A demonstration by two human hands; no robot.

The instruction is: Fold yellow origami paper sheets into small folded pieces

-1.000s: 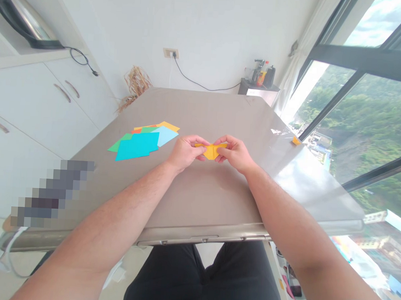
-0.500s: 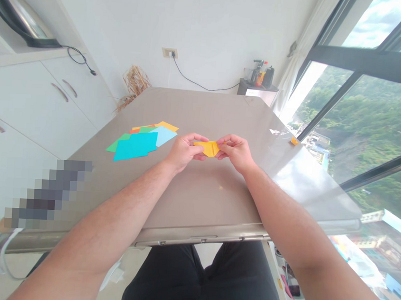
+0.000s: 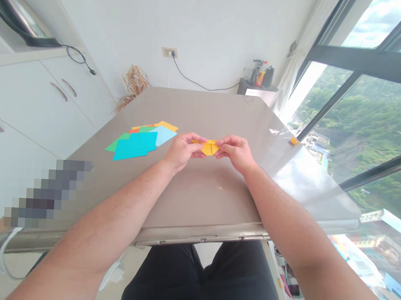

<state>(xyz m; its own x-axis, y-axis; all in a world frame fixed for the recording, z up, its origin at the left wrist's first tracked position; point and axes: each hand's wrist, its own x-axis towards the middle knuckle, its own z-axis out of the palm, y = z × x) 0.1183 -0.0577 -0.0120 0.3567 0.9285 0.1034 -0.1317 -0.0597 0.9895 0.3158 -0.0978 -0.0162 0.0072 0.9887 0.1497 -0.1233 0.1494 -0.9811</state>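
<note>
A small folded piece of yellow paper (image 3: 210, 148) is held over the middle of the table (image 3: 198, 190). My left hand (image 3: 184, 150) pinches its left end between thumb and fingers. On the opposite end, my right hand (image 3: 234, 151) grips the paper the same way. Creases run across the paper's face, and both of its ends are hidden by my fingers. To the left of my left hand lie several loose coloured sheets, with a turquoise sheet (image 3: 136, 145) on top.
A small orange-yellow paper piece (image 3: 294, 140) sits at the table's right edge by the window. A blurred-out dark object (image 3: 46, 193) lies at the left edge with a white cable. Dried stalks (image 3: 135, 84) stand behind the far left corner.
My fingers have shifted slightly on the yellow paper, and more of its upper edge and right fold shows between my hands. Both hands keep their hold in nearly the same place.
</note>
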